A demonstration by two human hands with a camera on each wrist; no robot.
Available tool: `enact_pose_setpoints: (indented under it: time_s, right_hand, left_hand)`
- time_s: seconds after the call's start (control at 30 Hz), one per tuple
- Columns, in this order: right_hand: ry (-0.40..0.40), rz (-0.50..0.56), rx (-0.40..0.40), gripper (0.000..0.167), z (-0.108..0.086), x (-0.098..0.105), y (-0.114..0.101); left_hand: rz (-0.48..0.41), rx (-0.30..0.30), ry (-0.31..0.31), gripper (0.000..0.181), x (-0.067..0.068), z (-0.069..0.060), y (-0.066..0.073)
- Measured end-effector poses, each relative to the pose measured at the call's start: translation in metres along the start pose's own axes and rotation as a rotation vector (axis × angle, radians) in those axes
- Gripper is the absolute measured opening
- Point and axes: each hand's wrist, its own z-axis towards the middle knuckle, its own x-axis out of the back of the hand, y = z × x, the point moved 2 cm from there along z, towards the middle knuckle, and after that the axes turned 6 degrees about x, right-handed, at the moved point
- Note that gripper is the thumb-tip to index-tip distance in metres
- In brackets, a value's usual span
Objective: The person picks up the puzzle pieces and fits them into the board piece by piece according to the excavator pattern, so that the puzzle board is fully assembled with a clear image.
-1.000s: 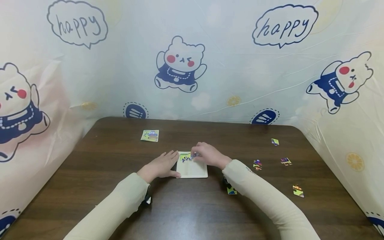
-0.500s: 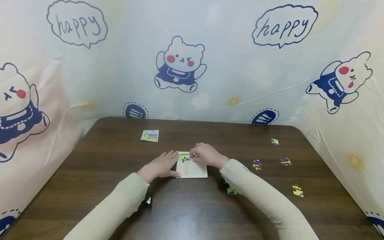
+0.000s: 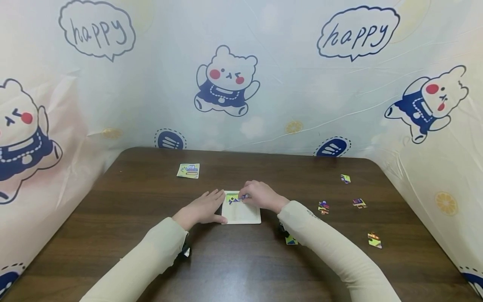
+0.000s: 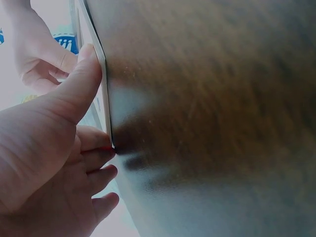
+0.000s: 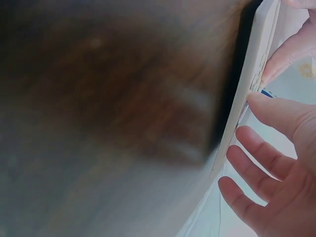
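Note:
A white square puzzle tray (image 3: 243, 214) lies on the table in front of me. Along its back left part sits a yellow-green and purple puzzle piece (image 3: 232, 198). My left hand (image 3: 203, 208) rests against the tray's left side with fingers extended, its thumb on the near left corner. Over the back right part of the tray, my right hand (image 3: 262, 196) pinches another puzzle piece (image 3: 245, 196), mostly covered by the fingers. In the right wrist view the thumb (image 5: 269, 106) meets the tray's surface, while the other visible fingers are spread loosely.
Loose puzzle pieces lie to the right: one far back (image 3: 345, 178), one purple and orange (image 3: 323, 207), one purple (image 3: 359, 203), one nearer me (image 3: 375, 240). Another piece (image 3: 291, 240) is partly under the right sleeve. A picture card (image 3: 188, 170) lies back left.
My right hand has shifted slightly left and towards me over the tray with the puzzle piece, then stayed nearly still. The left hand has held its place.

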Motion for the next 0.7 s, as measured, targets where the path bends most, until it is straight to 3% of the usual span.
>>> enact_pose_setpoints:
  time_s: [0.27, 0.7]
  right_hand:
    - [0.006, 0.035, -0.043, 0.021, -0.009, 0.006, 0.007]
    - [0.160, 0.113, -0.190, 0.031, -0.042, 0.048, 0.049]
  left_hand:
    - [-0.009, 0.007, -0.005, 0.086, -0.001, 0.000, -0.001]
    - [-0.019, 0.008, 0.009, 0.085, -0.002, 0.000, -0.002]
